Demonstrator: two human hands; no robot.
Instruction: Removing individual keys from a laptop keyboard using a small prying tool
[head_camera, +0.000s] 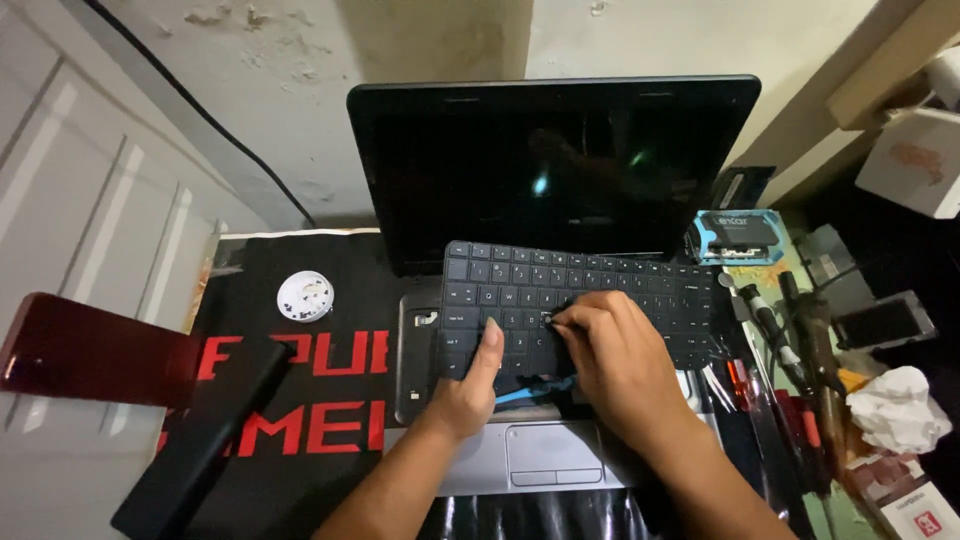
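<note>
left hand (470, 385): thumb up, flat | right hand (615, 355): fingers (572, 316) curled, pinching

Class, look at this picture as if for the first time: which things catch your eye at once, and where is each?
In the middle, a loose black laptop keyboard lies skewed over the open silver-and-black laptop, with the left hand and right hand resting on its keys. Behind it stands the dark, switched-off laptop screen. To the left, a small round white dish sits on the black mat with red lettering.
</note>
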